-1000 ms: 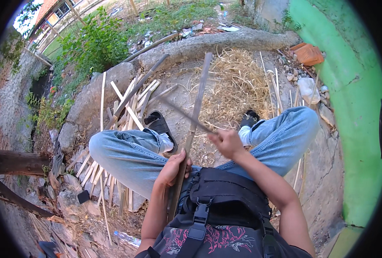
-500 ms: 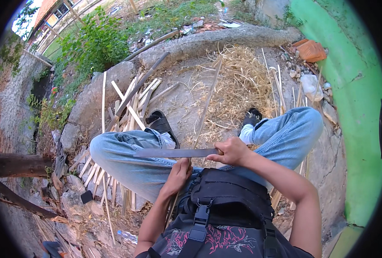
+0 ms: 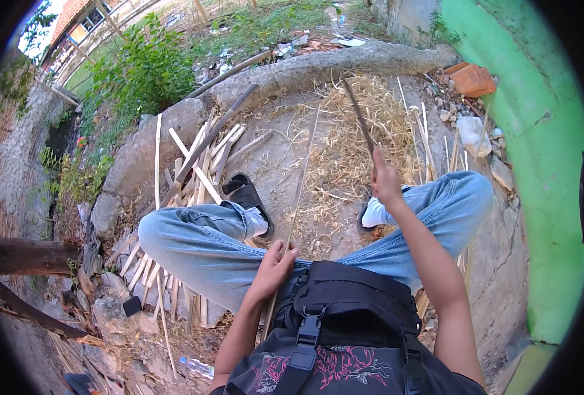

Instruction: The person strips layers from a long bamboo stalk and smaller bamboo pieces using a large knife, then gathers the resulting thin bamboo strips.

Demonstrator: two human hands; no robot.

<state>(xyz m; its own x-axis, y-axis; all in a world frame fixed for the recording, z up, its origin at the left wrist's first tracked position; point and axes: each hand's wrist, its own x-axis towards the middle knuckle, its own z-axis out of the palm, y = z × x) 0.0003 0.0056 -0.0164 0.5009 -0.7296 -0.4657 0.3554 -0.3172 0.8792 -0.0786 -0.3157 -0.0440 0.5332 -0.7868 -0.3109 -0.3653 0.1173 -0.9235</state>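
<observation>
My left hand (image 3: 273, 268) is closed around a long, thin wooden strip (image 3: 303, 164), probably bamboo, in front of my waist. The strip runs forward between my feet, and its near end passes back beside my left forearm. My right hand (image 3: 386, 181) grips the handle of a long knife (image 3: 358, 112) out over my right foot. Its dark blade points away from me, above a heap of pale curled shavings (image 3: 371, 125). Blade and strip are apart.
Many pale split strips (image 3: 203, 164) lie by my left leg, with a dark pole (image 3: 216, 135) across them. Beyond my feet curves a low concrete edge (image 3: 331, 68). A green wall (image 3: 542, 178) rises on the right, near an orange bag (image 3: 473, 80) and rubble.
The knife has swung from lying crosswise over the strip, by my left hand, to pointing forward on the right. The strip's far end has shifted slightly left.
</observation>
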